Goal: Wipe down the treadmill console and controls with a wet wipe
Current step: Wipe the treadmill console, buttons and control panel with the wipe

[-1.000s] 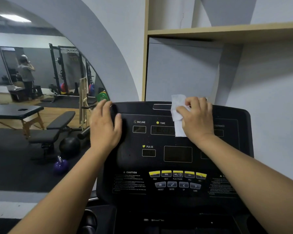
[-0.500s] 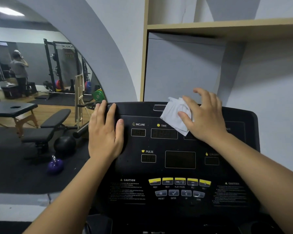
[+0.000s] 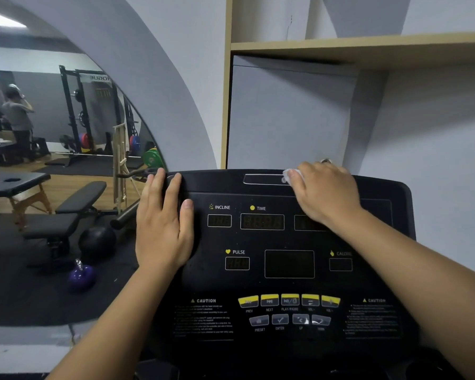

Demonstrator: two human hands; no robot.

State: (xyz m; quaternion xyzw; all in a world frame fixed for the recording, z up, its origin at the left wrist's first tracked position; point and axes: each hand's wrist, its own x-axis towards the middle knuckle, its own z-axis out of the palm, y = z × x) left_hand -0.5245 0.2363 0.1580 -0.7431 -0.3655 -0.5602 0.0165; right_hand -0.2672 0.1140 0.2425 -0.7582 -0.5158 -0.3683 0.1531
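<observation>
White wet wipe in right hand's closed grip at console's far edge; buttons lie nearer; left hand flat, open.

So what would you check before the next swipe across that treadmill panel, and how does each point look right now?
1. Wipe under the right hand: ok, a white corner shows by its fingertips.
2. Left hand steadies the panel: ok, it lies flat on the left edge.
3. Power off: cannot tell; the time display shows only faint digits.
4. Yellow buttons clear of both hands: ok.
5. Wipe wet enough: cannot tell.
</observation>
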